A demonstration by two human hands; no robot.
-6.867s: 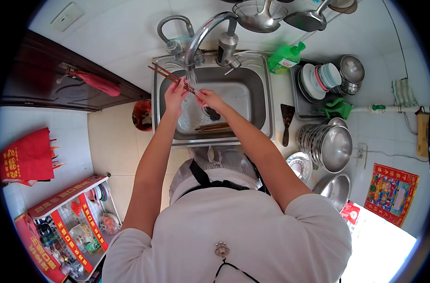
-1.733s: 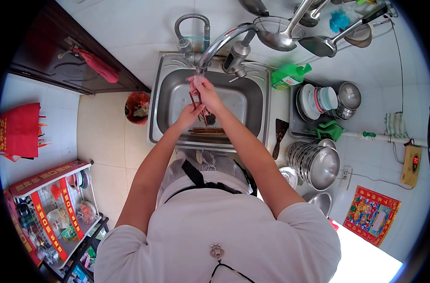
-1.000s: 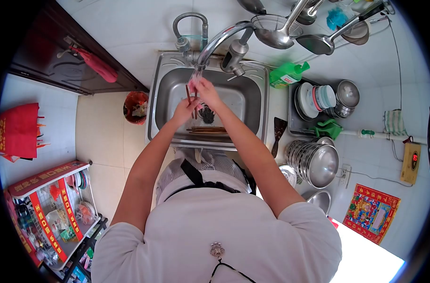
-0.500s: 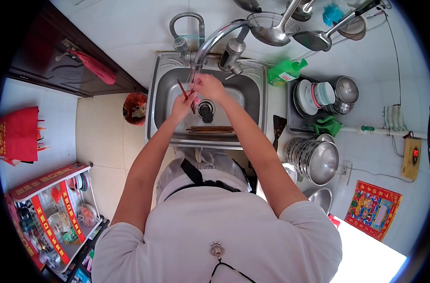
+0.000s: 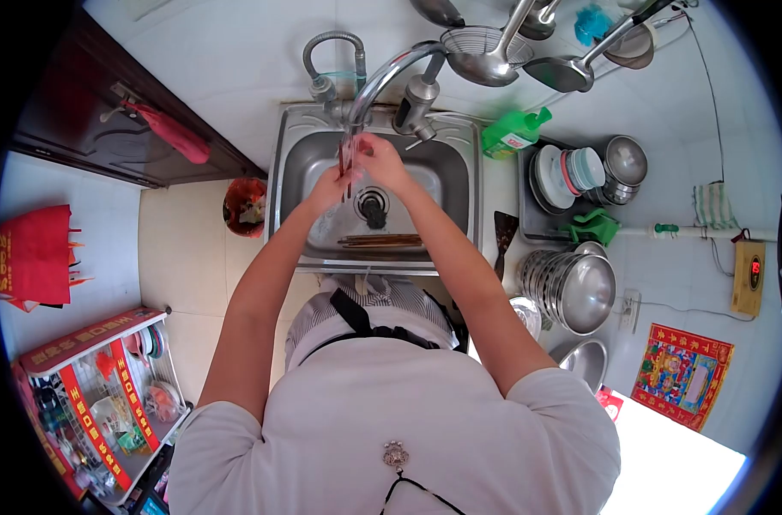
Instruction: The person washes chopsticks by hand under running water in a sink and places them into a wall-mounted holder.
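Note:
Water runs from the curved faucet (image 5: 397,62) over both hands above the steel sink (image 5: 466,172). Thin brown chopsticks (image 5: 342,161) stand nearly upright under the stream, with my left hand (image 5: 328,188) closed around their lower part. My right hand (image 5: 382,161) is just to the right, its fingers curled by the upper part of the chopsticks. Whatever those fingers pinch is hidden by the hand and the water. Several more chopsticks (image 5: 382,241) lie side by side in the sink's near end. A dark clump (image 5: 374,215) sits in the drain.
A green detergent bottle (image 5: 513,134) stands right of the sink. Beyond it a tray (image 5: 537,225) holds plates and bowls, near stacked steel bowls (image 5: 583,294). Ladles (image 5: 485,69) hang above. A red-lined bin (image 5: 245,206) is on the floor at left.
The chopsticks in my left hand have swung from a slant to nearly upright under the water. My right hand has come slightly lower and nearer to them. The view has shifted a little.

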